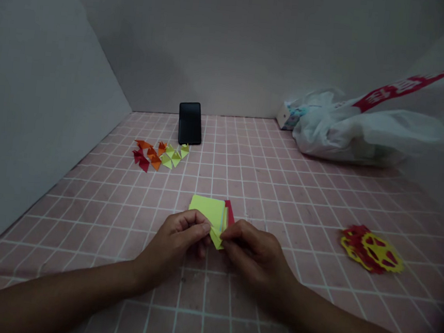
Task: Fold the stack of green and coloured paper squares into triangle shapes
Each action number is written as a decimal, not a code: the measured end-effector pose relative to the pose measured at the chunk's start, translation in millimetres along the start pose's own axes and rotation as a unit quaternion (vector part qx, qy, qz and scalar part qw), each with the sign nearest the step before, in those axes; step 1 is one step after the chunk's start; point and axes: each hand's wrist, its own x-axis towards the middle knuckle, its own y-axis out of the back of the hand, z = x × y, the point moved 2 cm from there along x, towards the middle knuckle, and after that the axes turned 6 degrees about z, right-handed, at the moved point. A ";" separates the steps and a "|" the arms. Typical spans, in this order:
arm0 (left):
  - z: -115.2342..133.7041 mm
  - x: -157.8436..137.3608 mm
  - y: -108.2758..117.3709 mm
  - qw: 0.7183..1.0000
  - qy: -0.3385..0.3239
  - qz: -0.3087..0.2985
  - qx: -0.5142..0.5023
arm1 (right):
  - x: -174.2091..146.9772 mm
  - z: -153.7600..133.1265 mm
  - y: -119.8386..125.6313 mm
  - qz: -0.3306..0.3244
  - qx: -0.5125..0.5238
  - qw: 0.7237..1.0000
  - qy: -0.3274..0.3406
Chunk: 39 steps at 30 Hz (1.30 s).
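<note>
Between my two hands is a small folded piece of yellow-green paper (pixel 216 237), its lower end coming to a point. My left hand (pixel 185 236) pinches its left side between thumb and fingers. On the right side, my right hand (pixel 257 252) closes thumb and forefinger on its edge. Just behind lies a stack of square paper sheets (pixel 207 206), yellow-green on top, with a red sheet (pixel 229 213) sticking out at the right. My fingers cover the stack's near part.
Several small folded paper pieces (pixel 155 158) in red, orange and yellow lie at the back left. A black phone (pixel 190 124) leans upright behind them. Red and yellow cut-out shapes (pixel 372 250) lie at right. A white plastic bag (pixel 349 136) and a patterned box (pixel 288 115) stand at the back right.
</note>
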 end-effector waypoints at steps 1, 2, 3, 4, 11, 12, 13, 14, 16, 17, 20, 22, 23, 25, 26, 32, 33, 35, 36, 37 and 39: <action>-0.3 0.1 0.0 1.000 0.001 -0.002 -0.001 | -0.1 0.1 -0.1 0.000 -0.001 1.000 -0.001; -0.3 0.0 -0.1 1.000 0.002 -0.003 -0.002 | -0.2 0.4 -0.2 0.001 0.000 1.000 -0.004; -0.3 -0.1 -0.4 1.000 0.002 -0.005 -0.001 | -0.5 0.8 -0.3 0.000 0.003 1.000 -0.008; -0.1 -0.2 -0.7 1.000 0.003 -0.007 0.001 | -0.7 1.3 -0.6 -0.001 0.007 1.000 -0.012; 1.1 0.0 -2.1 0.999 0.011 0.011 0.043 | 0.3 2.5 -1.9 -0.010 0.007 1.000 -0.021; 1.9 0.1 -2.1 0.999 0.007 0.015 0.052 | 0.8 2.4 -2.1 -0.013 0.020 0.999 -0.036; 2.9 0.2 -2.1 0.998 0.001 0.019 0.062 | 1.3 2.4 -2.4 -0.018 0.042 0.997 -0.058; 4.1 0.2 -2.0 0.997 -0.007 0.025 0.073 | 1.9 2.4 -2.8 -0.024 0.075 0.993 -0.086; 6.5 0.0 -1.7 0.995 -0.025 0.036 0.091 | 3.0 2.4 -3.6 -0.032 0.152 0.976 -0.149; 7.4 -0.2 -1.5 0.994 -0.031 0.039 0.099 | 3.6 2.4 -4.1 -0.034 0.185 0.966 -0.175; 9.0 -1.0 -1.3 0.992 -0.039 0.042 0.112 | 5.2 3.0 -5.3 -0.036 0.219 0.951 -0.214; 9.4 -1.7 -1.3 0.992 -0.039 0.039 0.117 | 5.5 4.2 -6.2 -0.034 0.213 0.951 -0.222; 9.6 -1.9 -1.3 0.992 -0.038 0.036 0.119 | 5.3 4.9 -6.7 -0.033 0.209 0.951 -0.227; 9.8 -2.2 -1.3 0.992 -0.035 0.032 0.120 | 4.4 6.2 -7.7 -0.031 0.204 0.949 -0.240; 9.8 -2.2 -1.2 0.992 -0.034 0.031 0.119 | 3.9 6.7 -8.1 -0.032 0.202 0.948 -0.244; 8.3 -1.4 -1.1 0.992 -0.029 0.024 0.118 | 1.6 7.5 -7.6 -0.039 0.175 0.957 -0.229; 8.2 -1.4 -1.1 0.993 -0.029 0.021 0.116 | 1.5 7.6 -7.3 -0.037 0.170 0.958 -0.230; 8.0 -1.4 -0.8 0.993 -0.031 0.010 0.111 | 1.7 7.4 -6.8 -0.032 0.165 0.958 -0.232; 8.0 -1.2 -0.5 0.994 -0.034 0.007 0.106 | 2.0 7.2 -6.6 -0.030 0.163 0.958 -0.233; 7.8 -1.0 0.0 0.994 -0.036 0.003 0.102 | 2.5 7.0 -6.4 -0.028 0.163 0.959 -0.232; 7.3 -0.5 1.2 0.994 -0.043 0.002 0.096 | 3.3 6.7 -6.2 -0.024 0.162 0.959 -0.230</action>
